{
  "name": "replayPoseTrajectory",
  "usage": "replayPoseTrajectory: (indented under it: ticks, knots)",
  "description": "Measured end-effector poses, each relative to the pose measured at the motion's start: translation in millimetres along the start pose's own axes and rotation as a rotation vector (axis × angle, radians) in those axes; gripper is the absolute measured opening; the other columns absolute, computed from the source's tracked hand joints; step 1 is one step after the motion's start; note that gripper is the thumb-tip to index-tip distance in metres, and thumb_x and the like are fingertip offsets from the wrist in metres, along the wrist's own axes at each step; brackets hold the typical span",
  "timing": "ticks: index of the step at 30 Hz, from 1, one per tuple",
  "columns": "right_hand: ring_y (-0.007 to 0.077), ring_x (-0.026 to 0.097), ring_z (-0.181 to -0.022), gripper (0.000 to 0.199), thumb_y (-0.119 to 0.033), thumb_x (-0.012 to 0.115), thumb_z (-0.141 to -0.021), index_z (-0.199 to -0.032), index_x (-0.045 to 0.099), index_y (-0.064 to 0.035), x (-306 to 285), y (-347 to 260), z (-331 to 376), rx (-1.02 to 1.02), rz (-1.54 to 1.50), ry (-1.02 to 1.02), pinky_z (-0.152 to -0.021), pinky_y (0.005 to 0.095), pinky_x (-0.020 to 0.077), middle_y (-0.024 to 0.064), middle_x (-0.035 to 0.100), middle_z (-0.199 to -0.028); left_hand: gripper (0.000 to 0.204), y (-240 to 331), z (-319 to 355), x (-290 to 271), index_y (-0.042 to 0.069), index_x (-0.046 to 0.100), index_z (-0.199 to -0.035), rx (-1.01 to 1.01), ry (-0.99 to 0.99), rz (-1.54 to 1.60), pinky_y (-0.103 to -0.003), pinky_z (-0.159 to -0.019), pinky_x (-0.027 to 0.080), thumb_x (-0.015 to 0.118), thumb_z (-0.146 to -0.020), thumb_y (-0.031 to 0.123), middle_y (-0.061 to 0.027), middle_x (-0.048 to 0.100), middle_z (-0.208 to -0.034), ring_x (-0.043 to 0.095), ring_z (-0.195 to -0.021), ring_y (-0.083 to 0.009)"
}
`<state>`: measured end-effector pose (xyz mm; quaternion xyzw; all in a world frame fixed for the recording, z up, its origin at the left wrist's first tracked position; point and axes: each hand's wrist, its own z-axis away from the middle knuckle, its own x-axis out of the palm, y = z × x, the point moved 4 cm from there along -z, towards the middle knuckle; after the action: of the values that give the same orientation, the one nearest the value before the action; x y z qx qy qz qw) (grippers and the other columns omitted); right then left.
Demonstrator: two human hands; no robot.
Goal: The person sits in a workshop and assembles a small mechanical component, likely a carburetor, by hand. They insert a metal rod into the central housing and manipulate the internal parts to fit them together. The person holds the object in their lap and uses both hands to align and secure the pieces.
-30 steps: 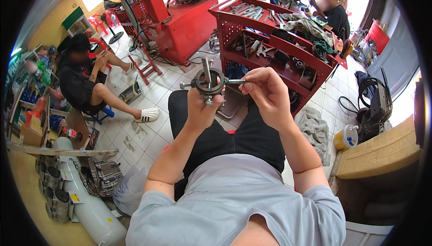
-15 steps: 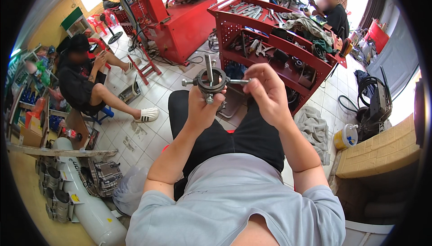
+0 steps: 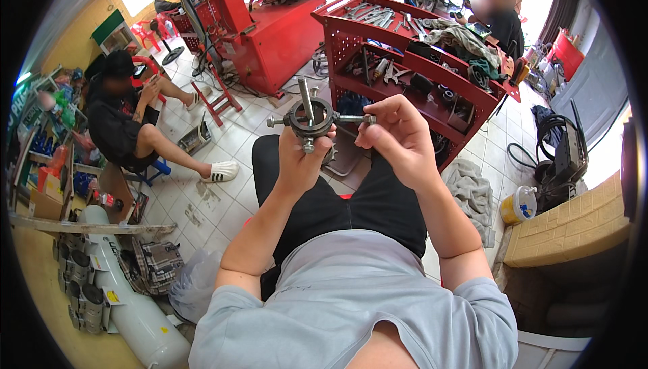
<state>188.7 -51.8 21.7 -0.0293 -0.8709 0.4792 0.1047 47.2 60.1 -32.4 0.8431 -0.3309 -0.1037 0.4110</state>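
A dark metal ring tool (image 3: 328, 112) is held up above my lap, with several long bolts sticking out around it. My left hand (image 3: 302, 160) is closed around its underside, the fingers partly hidden behind the ring. One bolt (image 3: 308, 99) rises from the ring. Another bolt (image 3: 277, 121) points left, and a short one (image 3: 308, 145) faces me. On the right side a long bolt (image 3: 351, 119) reaches toward my right hand (image 3: 401, 136), whose bent thumb and fingers curl about its head. Whether every fingertip touches the head is hard to see.
A red tool cart (image 3: 405, 86) with wrenches and rags stands ahead, beside a red lift (image 3: 270, 52). A seated person (image 3: 125, 112) is at the left, another person (image 3: 503, 18) at the far right. A white cylinder (image 3: 128, 288) lies at lower left; a grey cloth (image 3: 467, 197) is on the floor.
The ring tool has shifted slightly left in my left hand. My right fingers have moved left and curled further around the right-hand bolt's head.
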Motion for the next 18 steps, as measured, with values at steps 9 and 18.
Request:
replayPoseTrajectory:
  ticks: [9,18]
  knots:
    - [0.0123,0.061,-0.088,0.017,0.009,0.059,-0.087,-0.102,0.057,0.0024,-1,-1,-2,-0.289,0.154,0.045,-0.075,0.0251,0.0499,0.0087,0.061,-0.102,0.056,-1,0,-1,-0.003,0.054,-0.116,0.024,-0.008,-0.041,-0.032,-0.080,0.053,0.069,-0.088,0.043,-0.0105,0.064,-0.097,0.064,-0.088,-0.0175]
    - [0.0203,0.062,-0.088,0.028,0.005,0.067,-0.079,-0.104,0.056,-0.0009,-1,-2,3,-0.604,0.540,0.104,-0.079,0.0299,0.0506,0.0137,0.063,-0.103,0.034,8,-2,12,0.000,0.064,-0.097,-0.059,0.022,0.216,-0.027,-0.075,0.051,0.066,-0.092,0.034,-0.0066,0.065,-0.090,0.063,-0.082,-0.0129]
